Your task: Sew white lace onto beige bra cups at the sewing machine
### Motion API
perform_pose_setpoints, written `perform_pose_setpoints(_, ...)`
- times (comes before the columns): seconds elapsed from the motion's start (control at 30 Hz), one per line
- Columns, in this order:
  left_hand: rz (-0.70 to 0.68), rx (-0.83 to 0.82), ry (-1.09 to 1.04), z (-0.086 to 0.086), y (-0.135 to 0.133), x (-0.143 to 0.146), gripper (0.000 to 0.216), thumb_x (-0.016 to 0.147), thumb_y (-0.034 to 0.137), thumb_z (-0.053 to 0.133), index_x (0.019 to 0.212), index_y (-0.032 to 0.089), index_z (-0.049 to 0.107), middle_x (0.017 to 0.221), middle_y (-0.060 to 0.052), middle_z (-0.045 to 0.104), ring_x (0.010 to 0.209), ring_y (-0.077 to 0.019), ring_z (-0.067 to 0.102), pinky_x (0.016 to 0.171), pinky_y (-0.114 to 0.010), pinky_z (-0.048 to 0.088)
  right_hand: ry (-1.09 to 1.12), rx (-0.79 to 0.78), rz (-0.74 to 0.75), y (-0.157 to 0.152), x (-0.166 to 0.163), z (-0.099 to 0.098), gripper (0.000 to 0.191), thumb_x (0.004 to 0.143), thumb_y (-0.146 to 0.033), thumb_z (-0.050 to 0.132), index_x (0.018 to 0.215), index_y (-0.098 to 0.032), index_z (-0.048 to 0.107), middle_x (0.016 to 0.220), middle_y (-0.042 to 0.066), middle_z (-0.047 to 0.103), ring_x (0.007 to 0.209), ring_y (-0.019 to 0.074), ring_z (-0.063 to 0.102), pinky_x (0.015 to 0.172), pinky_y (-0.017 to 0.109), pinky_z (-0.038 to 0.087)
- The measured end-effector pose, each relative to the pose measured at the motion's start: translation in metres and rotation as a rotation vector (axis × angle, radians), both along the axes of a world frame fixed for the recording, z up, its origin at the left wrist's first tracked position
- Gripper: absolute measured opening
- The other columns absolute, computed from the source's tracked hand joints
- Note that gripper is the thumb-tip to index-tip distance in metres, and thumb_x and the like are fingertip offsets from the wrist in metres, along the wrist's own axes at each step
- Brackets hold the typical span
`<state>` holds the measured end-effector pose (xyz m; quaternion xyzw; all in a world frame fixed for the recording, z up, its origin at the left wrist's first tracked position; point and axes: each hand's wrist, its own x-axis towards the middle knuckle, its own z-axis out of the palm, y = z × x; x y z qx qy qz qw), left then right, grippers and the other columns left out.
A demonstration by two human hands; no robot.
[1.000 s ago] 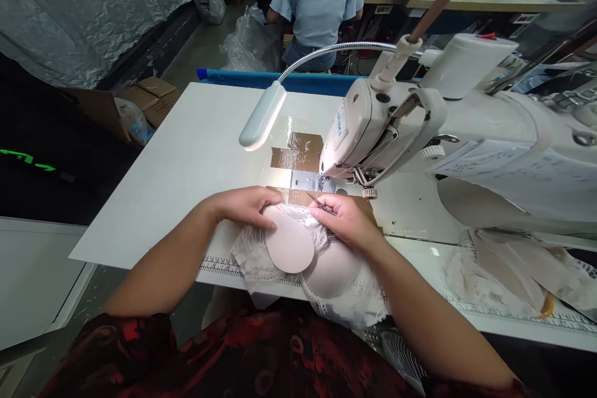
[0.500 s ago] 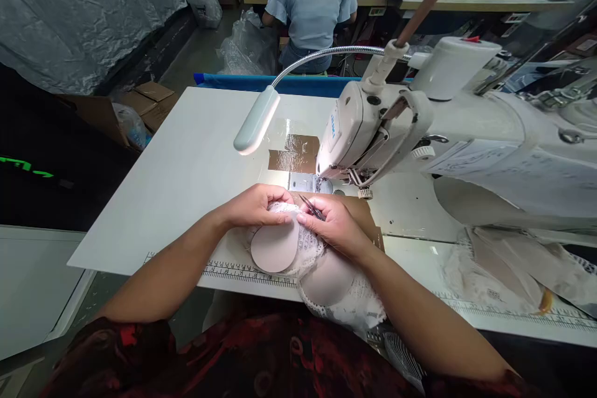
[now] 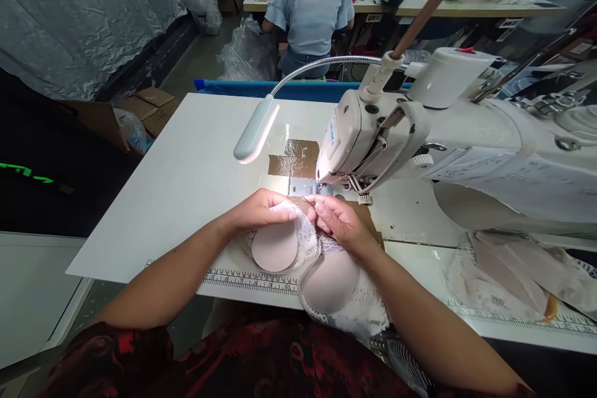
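Observation:
A white lace bra (image 3: 308,242) with smooth pale cups lies in front of me, its lower part hanging over the table's front edge. My left hand (image 3: 263,211) pinches the lace at the top of the left cup (image 3: 275,249), thumb on the near side. Close by, my right hand (image 3: 333,217) is closed around small dark thread snips (image 3: 306,200); only their thin tip shows past the fingers. The right fingertips are beside the lace edge; whether they also grip it cannot be made out. Below that hand sits the right cup (image 3: 331,283).
A white sewing machine (image 3: 354,137) stands just beyond my hands, its needle area near my fingertips. A lamp (image 3: 256,130) on a bendy neck hangs over the table (image 3: 163,186). More lace pieces (image 3: 499,273) lie at right. A person (image 3: 312,6) sits ahead.
My right hand has turned and drawn slightly away from my left, leaving the lace between them more exposed. The snips are now mostly hidden in its fingers. The view has tilted slightly up.

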<state>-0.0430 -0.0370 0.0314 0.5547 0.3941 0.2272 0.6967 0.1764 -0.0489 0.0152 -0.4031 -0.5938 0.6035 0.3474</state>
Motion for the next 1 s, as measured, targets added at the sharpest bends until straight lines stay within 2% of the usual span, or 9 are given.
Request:
perform_pose_setpoints(0.13,0.028,0.039,0.025,0.000,0.000,0.000,0.031,0.079,0.040,0.068,0.084,0.010,0.070,0.075,-0.004,0.062,0.067,-0.0129,0.054,0.061,-0.024,0.042,-0.041,-0.005,0.028,0.002,0.003,0.002,0.036,0.084,-0.043,0.060,0.109,-0.018,0.062,0.079,0.002,0.062,0.067,0.0136,0.057,0.065,0.030,0.048)
perform_pose_setpoints(0.3,0.004,0.051,0.040,-0.003,0.000,0.002,0.031,0.076,0.041,0.070,0.078,0.010,0.069,0.068,-0.002,0.057,0.063,-0.0113,0.047,0.056,-0.023,0.036,-0.048,-0.009,0.068,0.001,-0.001,0.001,0.028,0.083,-0.040,0.061,0.102,-0.019,0.061,0.089,0.004,0.065,0.077,0.0155,0.061,0.070,0.031,0.050)
perform_pose_setpoints(0.43,-0.012,0.067,0.018,-0.008,0.000,0.004,0.029,0.076,0.039,0.070,0.075,0.010,0.068,0.067,-0.001,0.054,0.064,-0.0114,0.045,0.057,-0.023,0.034,-0.065,0.056,0.061,-0.002,-0.005,0.001,0.024,0.084,-0.037,0.060,0.100,-0.019,0.062,0.094,0.005,0.066,0.085,0.0167,0.062,0.075,0.031,0.050)
perform_pose_setpoints(0.6,-0.039,0.074,0.006,-0.008,0.000,0.005,0.038,0.077,0.039,0.070,0.058,0.012,0.052,0.057,0.004,0.035,0.056,-0.0074,0.030,0.050,-0.022,0.022,-0.150,0.154,0.036,-0.003,-0.008,0.004,0.019,0.086,-0.035,0.058,0.094,-0.020,0.066,0.093,0.004,0.066,0.086,0.0168,0.062,0.076,0.031,0.049)
perform_pose_setpoints(0.7,-0.066,0.070,0.006,-0.005,-0.001,0.005,0.044,0.079,0.040,0.068,0.055,0.013,0.043,0.056,0.005,0.030,0.054,-0.0063,0.026,0.049,-0.023,0.018,-0.185,0.189,0.025,-0.003,-0.008,0.006,0.018,0.086,-0.034,0.057,0.087,-0.019,0.066,0.087,0.003,0.066,0.081,0.0162,0.060,0.074,0.031,0.047)
perform_pose_setpoints(0.77,-0.077,0.081,0.014,-0.004,-0.001,0.005,0.043,0.079,0.040,0.068,0.055,0.013,0.046,0.056,0.005,0.033,0.054,-0.0063,0.028,0.048,-0.022,0.020,-0.183,0.183,0.018,-0.003,-0.008,0.006,0.018,0.086,-0.035,0.057,0.084,-0.019,0.066,0.084,0.003,0.065,0.079,0.0159,0.060,0.072,0.030,0.047)
perform_pose_setpoints(0.83,-0.071,0.106,0.042,-0.004,-0.001,0.006,0.037,0.079,0.041,0.068,0.060,0.011,0.056,0.058,0.003,0.043,0.056,-0.0073,0.037,0.050,-0.021,0.027,-0.135,0.115,0.002,-0.003,-0.008,0.004,0.019,0.085,-0.037,0.058,0.087,-0.018,0.064,0.084,0.003,0.065,0.077,0.0157,0.060,0.071,0.031,0.048)
perform_pose_setpoints(0.93,-0.064,0.150,0.058,-0.006,0.001,0.008,0.029,0.080,0.040,0.067,0.080,0.011,0.070,0.078,-0.003,0.063,0.073,-0.0129,0.054,0.064,-0.022,0.041,0.003,-0.049,0.009,-0.004,-0.009,0.000,0.027,0.082,-0.037,0.063,0.102,-0.020,0.059,0.091,0.004,0.066,0.082,0.0166,0.063,0.074,0.032,0.050)
perform_pose_setpoints(1.0,-0.049,0.145,0.060,-0.005,0.002,0.007,0.029,0.081,0.040,0.066,0.086,0.012,0.071,0.087,-0.006,0.067,0.080,-0.0153,0.058,0.070,-0.024,0.045,0.039,-0.094,0.042,-0.004,-0.009,0.000,0.031,0.079,-0.035,0.066,0.105,-0.020,0.057,0.098,0.005,0.066,0.089,0.0175,0.063,0.079,0.033,0.050)
